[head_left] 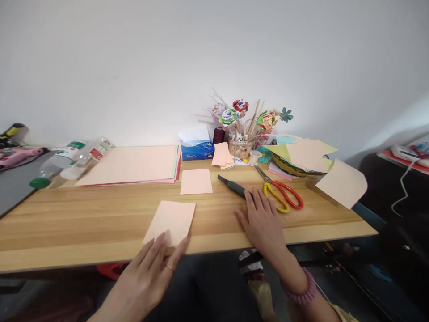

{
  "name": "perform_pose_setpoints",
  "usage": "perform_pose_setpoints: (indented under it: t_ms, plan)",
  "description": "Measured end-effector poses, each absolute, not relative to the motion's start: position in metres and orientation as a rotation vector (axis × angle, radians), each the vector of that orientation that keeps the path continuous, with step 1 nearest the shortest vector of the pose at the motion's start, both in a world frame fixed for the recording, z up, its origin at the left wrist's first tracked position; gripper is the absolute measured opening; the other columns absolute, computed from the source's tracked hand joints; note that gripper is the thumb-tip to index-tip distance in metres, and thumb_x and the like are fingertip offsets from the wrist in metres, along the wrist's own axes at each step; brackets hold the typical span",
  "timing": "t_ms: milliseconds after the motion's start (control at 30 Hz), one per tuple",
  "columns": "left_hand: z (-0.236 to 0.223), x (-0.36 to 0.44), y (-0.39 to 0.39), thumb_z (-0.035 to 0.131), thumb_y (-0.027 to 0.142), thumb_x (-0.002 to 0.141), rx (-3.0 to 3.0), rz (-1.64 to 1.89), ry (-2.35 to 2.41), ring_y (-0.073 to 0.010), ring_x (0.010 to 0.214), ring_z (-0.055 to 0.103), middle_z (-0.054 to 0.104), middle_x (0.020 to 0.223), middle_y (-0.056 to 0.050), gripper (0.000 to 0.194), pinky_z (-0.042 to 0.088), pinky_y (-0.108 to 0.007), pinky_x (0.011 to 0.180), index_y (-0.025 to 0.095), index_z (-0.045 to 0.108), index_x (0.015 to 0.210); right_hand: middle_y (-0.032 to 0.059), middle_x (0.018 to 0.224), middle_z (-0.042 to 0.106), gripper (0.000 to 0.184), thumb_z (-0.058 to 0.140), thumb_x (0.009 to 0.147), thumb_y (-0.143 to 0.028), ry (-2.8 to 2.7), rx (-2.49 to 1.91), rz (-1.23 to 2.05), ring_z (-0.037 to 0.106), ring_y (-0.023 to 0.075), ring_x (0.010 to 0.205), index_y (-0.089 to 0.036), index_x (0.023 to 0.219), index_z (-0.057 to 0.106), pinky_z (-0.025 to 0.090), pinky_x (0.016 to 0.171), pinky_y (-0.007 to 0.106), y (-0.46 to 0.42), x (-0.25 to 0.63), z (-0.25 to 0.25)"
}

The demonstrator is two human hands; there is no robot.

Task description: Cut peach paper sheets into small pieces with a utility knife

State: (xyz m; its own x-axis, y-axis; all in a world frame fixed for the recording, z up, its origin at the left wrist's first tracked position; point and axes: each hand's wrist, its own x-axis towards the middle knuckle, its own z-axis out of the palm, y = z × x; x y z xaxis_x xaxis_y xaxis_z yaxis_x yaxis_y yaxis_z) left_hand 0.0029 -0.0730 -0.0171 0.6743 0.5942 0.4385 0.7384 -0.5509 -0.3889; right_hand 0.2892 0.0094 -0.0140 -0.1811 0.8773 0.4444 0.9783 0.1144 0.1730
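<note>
A square of pale pink paper, which looks folded or layered, lies near the table's front edge. On its near edge rest the fingertips of my left hand, stretched out, with the thumb apart at the lower right corner. My right hand lies palm down on the table, fingers extended over the rear end of a dark green, pen-shaped tool with a flat dark tip. Just right of those fingers are scissors with one yellow and one red handle loop. Another pink paper square lies flat behind the first.
Large coloured sheets are stacked at the back left, beside plastic bottles. A blue tissue pack and a jar of paper flowers stand by the wall. Right of them, a basket holds paper; a curled sheet overhangs the edge.
</note>
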Motion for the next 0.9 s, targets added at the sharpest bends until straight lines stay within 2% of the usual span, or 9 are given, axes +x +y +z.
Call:
perform_pose_setpoints:
  t_ms: [133,200,267,400,467,600,667,767,900]
  plan:
    - [-0.009,0.0,-0.056,0.027,0.019,0.097,-2.542,-0.512,-1.096,-0.0203,0.099,0.061,0.066,0.102,-0.008,0.05,0.048,-0.03,0.084,0.019,0.016,0.146,0.0203,0.121,0.057,0.046,0.047,0.09,-0.031,-2.237,-1.872,-0.62,0.051,0.0292,0.111,-0.002,0.126,0.048,0.036,0.094,0.041,0.025,0.292,-0.011]
    - [-0.005,-0.001,-0.045,0.032,0.03,0.098,-2.691,-0.583,-1.205,-0.0183,0.087,0.062,0.065,0.094,-0.006,0.052,0.051,-0.027,0.073,0.023,0.014,0.146,0.0186,0.113,0.06,0.04,0.047,0.09,-0.026,-2.271,-1.846,-0.625,0.054,0.0272,0.103,-0.004,0.123,0.049,0.04,0.088,0.038,0.028,0.291,-0.008]
    - [-0.004,-0.001,-0.035,0.037,0.037,0.096,-2.795,-0.635,-1.311,-0.0172,0.083,0.061,0.061,0.095,-0.006,0.053,0.052,-0.024,0.067,0.025,0.02,0.144,0.0167,0.104,0.062,0.034,0.048,0.089,-0.023,-2.313,-1.815,-0.634,0.056,0.0259,0.095,-0.006,0.119,0.052,0.043,0.081,0.037,0.028,0.29,-0.006]
    - [-0.004,0.001,-0.022,0.043,0.036,0.093,-2.914,-0.537,-1.371,-0.0195,0.094,0.055,0.054,0.116,-0.007,0.034,0.05,-0.03,0.078,0.029,0.052,0.126,0.0146,0.097,0.061,0.03,0.051,0.088,-0.021,-2.367,-1.749,-0.662,0.058,0.024,0.085,-0.007,0.114,0.055,0.046,0.072,0.034,0.019,0.289,-0.001]
    - [-0.002,0.005,-0.018,0.041,0.034,0.094,-2.957,-0.473,-1.354,-0.0214,0.099,0.052,0.053,0.12,-0.006,0.03,0.048,-0.035,0.084,0.03,0.06,0.117,0.0145,0.099,0.06,0.033,0.049,0.089,-0.022,-2.355,-1.719,-0.686,0.06,0.0223,0.083,-0.007,0.118,0.053,0.048,0.068,0.031,0.01,0.29,0.0]
    - [0.007,0.008,-0.016,0.041,0.034,0.094,-3.06,-0.45,-1.357,-0.025,0.109,0.046,0.05,0.129,-0.006,0.03,0.043,-0.041,0.091,0.03,0.062,0.114,0.0113,0.1,0.058,0.036,0.041,0.092,-0.023,-2.368,-1.589,-0.621,0.063,0.017,0.068,-0.012,0.126,0.046,0.046,0.046,0.025,-0.015,0.292,0.003]
    - [0.012,0.006,-0.017,0.042,0.034,0.093,-3.14,-0.453,-1.334,-0.0254,0.114,0.042,0.045,0.137,-0.005,0.03,0.041,-0.042,0.094,0.03,0.061,0.116,0.0095,0.099,0.057,0.037,0.035,0.093,-0.02,-2.433,-1.505,-0.501,0.063,0.0152,0.062,-0.017,0.129,0.043,0.045,0.041,0.023,-0.03,0.294,0.005]
    - [0.014,-0.002,-0.018,0.042,0.035,0.094,-3.281,-0.5,-1.248,-0.0239,0.12,0.038,0.041,0.142,-0.003,0.03,0.039,-0.042,0.098,0.031,0.063,0.115,0.0092,0.097,0.056,0.039,0.027,0.094,-0.018,-2.492,-1.403,-0.378,0.064,0.0142,0.06,-0.021,0.129,0.043,0.047,0.041,0.023,-0.051,0.295,0.008]
    - [0.012,-0.011,-0.007,0.039,0.032,0.095,-3.199,-0.902,-1.373,-0.0207,0.114,0.049,0.06,0.124,-0.004,0.03,0.044,-0.04,0.094,0.03,0.066,0.11,0.0105,0.099,0.057,0.04,0.026,0.091,-0.015,-2.562,-1.304,-0.271,0.064,0.012,0.057,-0.021,0.127,0.045,0.052,0.048,0.024,-0.07,0.294,0.011]
